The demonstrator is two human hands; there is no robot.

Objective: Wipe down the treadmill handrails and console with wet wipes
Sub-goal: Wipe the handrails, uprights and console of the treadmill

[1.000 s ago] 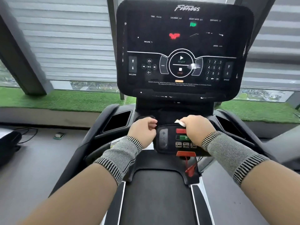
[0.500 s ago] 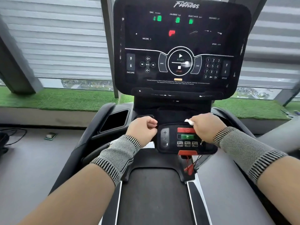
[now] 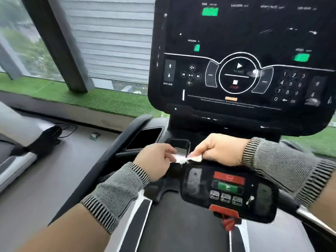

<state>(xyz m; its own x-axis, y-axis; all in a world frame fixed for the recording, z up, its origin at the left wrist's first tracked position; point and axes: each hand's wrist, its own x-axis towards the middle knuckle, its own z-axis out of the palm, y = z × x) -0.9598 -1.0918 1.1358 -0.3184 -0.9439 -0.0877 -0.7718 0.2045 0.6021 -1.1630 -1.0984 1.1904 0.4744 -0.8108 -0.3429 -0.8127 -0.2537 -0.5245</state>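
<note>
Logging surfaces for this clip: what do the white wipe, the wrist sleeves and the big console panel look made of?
Wipe: thin, limp white sheet, probably nonwoven; it crumples between both hands. Wrist sleeves: grey knit fabric with striped ribbed cuffs. Console panel: glossy black, likely plastic or glass; it shows smudges and reflections.

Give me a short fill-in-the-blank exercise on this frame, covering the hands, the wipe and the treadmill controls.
1. The white wet wipe is held between ____ hands, the left hand and the right hand.
2. On the small control panel, the red bar sits ____ the green bar.
3. The word under the arrow buttons at the left of the console is ____.
4. Both wrists wear grey knitted ____.

Missing words: both; above; INCLINE; sleeves
</note>
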